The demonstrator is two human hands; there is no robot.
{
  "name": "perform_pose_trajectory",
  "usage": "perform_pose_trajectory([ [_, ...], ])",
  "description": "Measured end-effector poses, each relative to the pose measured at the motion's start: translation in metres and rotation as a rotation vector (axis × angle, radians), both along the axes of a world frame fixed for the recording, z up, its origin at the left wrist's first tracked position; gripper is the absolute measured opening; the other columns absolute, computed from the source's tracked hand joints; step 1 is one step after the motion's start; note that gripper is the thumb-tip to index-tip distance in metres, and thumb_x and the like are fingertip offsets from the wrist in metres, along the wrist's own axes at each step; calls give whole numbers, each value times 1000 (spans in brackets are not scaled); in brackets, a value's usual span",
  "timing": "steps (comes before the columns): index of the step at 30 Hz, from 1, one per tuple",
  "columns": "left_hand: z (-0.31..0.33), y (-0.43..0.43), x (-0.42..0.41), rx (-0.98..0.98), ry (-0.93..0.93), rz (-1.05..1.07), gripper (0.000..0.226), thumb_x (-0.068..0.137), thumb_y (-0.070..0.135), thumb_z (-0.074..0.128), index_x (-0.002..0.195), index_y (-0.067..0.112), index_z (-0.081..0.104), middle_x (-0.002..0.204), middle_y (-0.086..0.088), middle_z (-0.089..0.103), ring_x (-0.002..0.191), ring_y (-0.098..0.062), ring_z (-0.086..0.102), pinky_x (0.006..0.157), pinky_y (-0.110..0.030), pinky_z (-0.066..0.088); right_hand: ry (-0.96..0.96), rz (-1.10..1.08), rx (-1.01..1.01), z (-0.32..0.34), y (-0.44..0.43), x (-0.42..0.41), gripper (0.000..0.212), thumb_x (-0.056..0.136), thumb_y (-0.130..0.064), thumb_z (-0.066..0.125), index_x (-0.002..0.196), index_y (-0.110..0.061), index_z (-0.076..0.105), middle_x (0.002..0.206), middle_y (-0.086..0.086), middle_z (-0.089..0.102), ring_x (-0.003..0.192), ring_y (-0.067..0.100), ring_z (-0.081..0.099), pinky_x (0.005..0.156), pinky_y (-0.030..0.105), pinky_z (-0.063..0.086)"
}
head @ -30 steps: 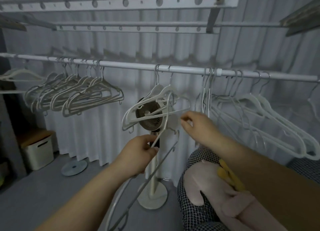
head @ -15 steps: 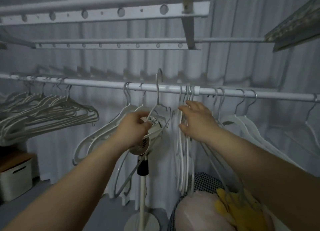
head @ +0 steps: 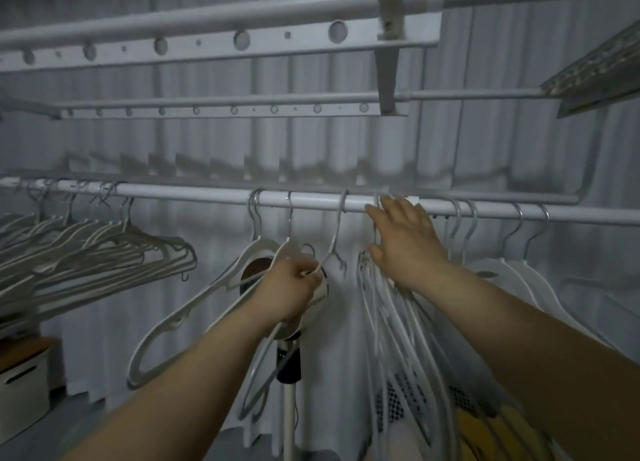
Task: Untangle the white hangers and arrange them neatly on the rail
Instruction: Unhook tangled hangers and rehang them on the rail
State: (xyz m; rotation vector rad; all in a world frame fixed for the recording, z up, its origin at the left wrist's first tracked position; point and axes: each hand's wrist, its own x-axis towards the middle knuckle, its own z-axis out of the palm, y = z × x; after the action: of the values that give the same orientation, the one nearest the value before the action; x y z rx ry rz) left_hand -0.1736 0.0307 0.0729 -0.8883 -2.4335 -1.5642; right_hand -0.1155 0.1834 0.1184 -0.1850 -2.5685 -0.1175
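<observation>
White pleated curtain (head: 207, 142) fills the bg, w/ a perforated drying rack (head: 207, 45) overhead. Below the rack, the rail (head: 194, 193) runs straight across the frame.

Head view, both forearms stretched fwd and up toward the rail. The left hand (head: 294, 289) sits below the rail near its middle, knuckles up and fingers clenched round the shoulder of one white hanger (head: 336, 233), just under its neck. That hanger's hook is over the rail, up and to the right of the fist. The right hand (head: 407, 242) is higher, palm facing away and wrist bent back. Its fingers are straight and spread, not grasping, and the fingertips (head: 388, 202) reach the rail and lie against the hooks of a tight hanger bunch (head: 391, 322). The thumb rests lower, by the necks. That bunch hangs straight down from the rail under the palm, bars overlapping; I can't count them.

Just left of the held hanger, two more hangers (head: 194, 304) hang from the rail, tilted down-left. Far left on the rail is a packed row of hangers (head: 104, 252), angled. Right of the right hand, a few spaced hangers (head: 519, 273) also hang from the rail.

Under the rail, behind the left hand, stands a fan (head: 322, 296) on a pole. Well below the rail's left end sits a pale storage box (head: 20, 391). Yellow fabric (head: 485, 433) shows bottom right.
</observation>
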Motion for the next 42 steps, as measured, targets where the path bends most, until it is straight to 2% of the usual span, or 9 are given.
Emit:
perform_pose_trajectory([
  [6,-9,-4,-7,-87,-26,-79,34,93,26,45,124,13,53,65,2,57,54,-8,54,50,-16,44,68,-70,40,0,2,-12,62,93,-29,44,146,-18,15,157,3,6,144,22,2,117,37,-6],
  [9,-4,-19,-3,-317,285,64,35,92,39,42,121,25,54,95,1,69,81,-11,59,66,-22,44,114,-84,23,-2,0,-15,63,92,-32,46,146,-16,18,156,4,7,144,23,4,117,37,-6],
  [13,-1,-42,-15,-256,534,299,33,90,38,45,120,28,56,114,4,61,108,-15,52,80,-27,41,168,-55,28,1,-4,-23,61,92,-34,47,145,-15,23,157,6,8,144,23,6,116,38,-4],
  [18,-16,-47,-26,-345,358,236,40,88,35,51,125,23,47,121,2,58,109,-19,56,83,-27,43,118,-59,73,10,-17,-42,64,92,-39,44,146,-18,17,157,2,8,144,21,5,116,41,-6],
  [27,-25,-47,-38,-576,332,258,27,93,27,41,112,15,55,105,-7,66,100,-25,60,75,-27,43,146,-117,127,9,-8,-52,62,90,-25,50,144,-16,21,146,4,31,135,23,25,116,42,-4],
  [33,-15,-37,-45,-603,361,284,21,90,23,46,105,14,58,98,-5,66,98,-26,60,71,-28,39,168,-80,153,5,-6,-52,66,88,-26,52,145,-15,19,151,6,24,140,23,16,116,42,-6],
  [37,-6,-17,-58,-565,338,262,22,91,17,41,99,10,61,90,-4,65,88,-24,60,70,-27,42,304,9,246,-9,-4,-46,68,61,-19,78,122,-2,55,122,20,59,118,37,53,104,59,28],
  [39,-7,-7,-65,-531,328,255,23,91,16,41,97,10,62,98,-8,67,90,-26,61,74,-30,45,342,41,296,-15,-2,-41,63,50,-23,75,108,-2,64,106,18,67,102,37,64,89,64,39],
  [42,-13,6,-69,-527,293,271,22,92,18,41,93,9,60,100,-11,65,91,-28,60,72,-32,43,344,91,350,-20,0,-30,51,52,-28,66,98,-8,69,103,13,70,100,34,66,95,56,42],
])
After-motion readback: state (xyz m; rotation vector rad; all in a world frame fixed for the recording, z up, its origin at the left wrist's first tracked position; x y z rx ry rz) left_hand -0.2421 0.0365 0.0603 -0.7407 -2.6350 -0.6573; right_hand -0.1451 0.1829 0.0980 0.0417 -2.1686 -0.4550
